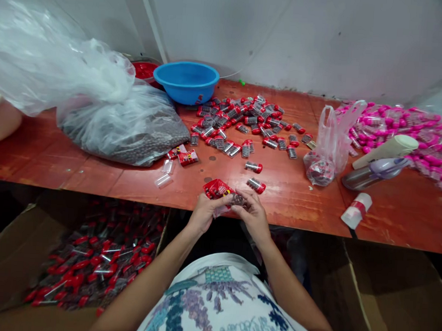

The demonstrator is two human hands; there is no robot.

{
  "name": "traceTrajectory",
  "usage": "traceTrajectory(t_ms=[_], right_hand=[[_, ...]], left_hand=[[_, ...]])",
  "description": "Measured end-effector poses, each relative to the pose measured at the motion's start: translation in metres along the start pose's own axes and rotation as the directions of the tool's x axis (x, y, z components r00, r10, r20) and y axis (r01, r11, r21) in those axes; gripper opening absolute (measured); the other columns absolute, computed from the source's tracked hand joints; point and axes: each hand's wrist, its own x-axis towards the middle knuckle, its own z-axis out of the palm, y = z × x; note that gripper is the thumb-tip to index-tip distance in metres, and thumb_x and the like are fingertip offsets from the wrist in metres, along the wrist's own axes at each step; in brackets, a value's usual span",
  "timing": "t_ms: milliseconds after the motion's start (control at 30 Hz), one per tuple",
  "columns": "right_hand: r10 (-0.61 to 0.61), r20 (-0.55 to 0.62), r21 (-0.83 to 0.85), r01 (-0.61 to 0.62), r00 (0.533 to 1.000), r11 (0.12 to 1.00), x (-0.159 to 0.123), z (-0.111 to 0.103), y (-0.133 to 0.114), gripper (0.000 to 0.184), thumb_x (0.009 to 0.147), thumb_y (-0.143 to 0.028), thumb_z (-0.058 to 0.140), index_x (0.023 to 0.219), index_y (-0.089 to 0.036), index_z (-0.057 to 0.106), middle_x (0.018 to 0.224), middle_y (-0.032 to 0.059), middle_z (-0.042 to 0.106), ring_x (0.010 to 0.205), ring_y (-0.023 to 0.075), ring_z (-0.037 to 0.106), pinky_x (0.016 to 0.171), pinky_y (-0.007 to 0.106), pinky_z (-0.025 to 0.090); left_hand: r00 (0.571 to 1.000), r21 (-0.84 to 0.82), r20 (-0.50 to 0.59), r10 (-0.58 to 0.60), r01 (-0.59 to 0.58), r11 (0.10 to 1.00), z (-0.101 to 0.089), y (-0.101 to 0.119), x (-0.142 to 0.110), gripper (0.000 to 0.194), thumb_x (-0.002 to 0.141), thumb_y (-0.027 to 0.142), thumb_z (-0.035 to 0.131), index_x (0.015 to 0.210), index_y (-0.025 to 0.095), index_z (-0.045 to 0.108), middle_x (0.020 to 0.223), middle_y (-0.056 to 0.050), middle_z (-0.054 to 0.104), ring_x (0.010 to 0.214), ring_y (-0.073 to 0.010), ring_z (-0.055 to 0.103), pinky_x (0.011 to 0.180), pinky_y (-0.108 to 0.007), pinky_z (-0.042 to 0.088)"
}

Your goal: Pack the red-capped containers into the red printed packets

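My left hand (204,213) pinches a red printed card (215,187) at the table's front edge, with a piece of clear plastic below its thumb. Against the card, my right hand (255,218) grips a small clear container (237,200) of dark contents; the fingers partly cover it. Just beyond my right fingers lie two red-capped containers, the nearer container (256,185) and the farther container (253,167). Small red printed cards (188,157) and clear empty sleeves (163,181) rest to the left of my hands.
A pile of red-capped containers (252,118) spreads behind my hands. Left are a plastic bag of dark beads (122,129) and a blue basin (186,81). Right stand a small knotted bag (322,166), a bottle (358,178) and pink-capped items (413,132). Below sits a full cardboard box (17,243).
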Motion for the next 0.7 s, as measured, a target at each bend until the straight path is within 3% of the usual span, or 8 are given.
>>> traceTrajectory(t_ms=[133,333,433,500,567,633,700], right_hand=[[0.018,0.113,0.066,-0.026,0.993,0.997,0.003,-0.008,0.005,0.048,0.075,-0.03,0.069,0.123,-0.034,0.059,0.114,0.0026,0.05,0.107,0.0183,0.054,0.091,0.032,0.048],[0.103,0.017,0.093,-0.104,0.995,0.99,0.003,-0.005,0.011,0.041,0.066,-0.028,0.076,0.107,-0.029,0.069,0.093,0.0003,0.057,0.078,0.0146,0.058,0.074,0.029,0.052],[0.149,-0.036,0.114,-0.144,0.988,0.983,0.002,-0.014,0.017,0.039,0.066,-0.029,0.076,0.104,-0.025,0.068,0.089,0.0003,0.061,0.075,0.0145,0.058,0.071,0.029,0.051],[0.167,-0.127,0.101,-0.155,0.978,0.983,0.003,-0.033,0.023,0.043,0.069,-0.032,0.073,0.11,-0.022,0.065,0.084,0.0007,0.063,0.072,0.0148,0.059,0.071,0.03,0.051],[0.148,-0.298,0.015,-0.151,0.943,0.988,0.005,-0.061,0.029,0.048,0.073,-0.036,0.068,0.117,-0.018,0.061,0.082,0.0018,0.063,0.07,0.0154,0.058,0.071,0.032,0.05],[0.057,-0.466,-0.178,-0.157,0.883,0.972,0.007,-0.091,0.032,0.05,0.075,-0.04,0.065,0.119,-0.016,0.059,0.091,0.0055,0.062,0.077,0.0178,0.059,0.075,0.036,0.05],[-0.104,-0.539,-0.447,-0.179,0.836,0.877,0.008,-0.108,0.03,0.051,0.073,-0.043,0.066,0.117,-0.017,0.061,0.106,0.0098,0.058,0.095,0.0234,0.057,0.086,0.042,0.046]], left_hand=[[1.0,-0.015,-0.027,0.011,-0.011,1.0,-0.004,-0.002,0.002,0.02,0.057,0.016,0.081,0.072,0.013,0.068,0.07,-0.002,0.069,0.061,-0.0137,0.064,0.063,-0.025,0.053],[0.997,0.032,0.046,-0.058,0.057,0.998,0.001,-0.016,0.001,0.022,0.058,0.015,0.081,0.076,0.012,0.069,0.072,-0.004,0.071,0.064,-0.0157,0.066,0.064,-0.026,0.054],[0.991,-0.011,0.078,-0.112,0.113,0.994,0.004,-0.021,0.004,0.024,0.059,0.015,0.08,0.079,0.011,0.069,0.077,-0.007,0.072,0.067,-0.0176,0.068,0.067,-0.028,0.055],[0.982,-0.075,0.078,-0.17,0.176,0.982,0.003,-0.021,0.005,0.032,0.059,0.012,0.079,0.089,0.012,0.068,0.085,-0.01,0.073,0.074,-0.0207,0.069,0.071,-0.031,0.056],[0.975,-0.132,0.064,-0.211,0.218,0.967,0.001,-0.02,0.006,0.044,0.059,0.007,0.077,0.1,0.013,0.064,0.092,-0.012,0.073,0.08,-0.0232,0.07,0.074,-0.035,0.056],[0.972,-0.159,0.046,-0.229,0.234,0.959,-0.002,-0.018,0.007,0.049,0.06,0.004,0.075,0.106,0.014,0.061,0.093,-0.012,0.073,0.081,-0.0241,0.07,0.075,-0.038,0.056],[0.972,-0.167,0.02,-0.234,0.234,0.958,-0.002,-0.018,0.007,0.048,0.062,0.004,0.074,0.106,0.014,0.06,0.09,-0.012,0.073,0.076,-0.0232,0.07,0.073,-0.039,0.057]])
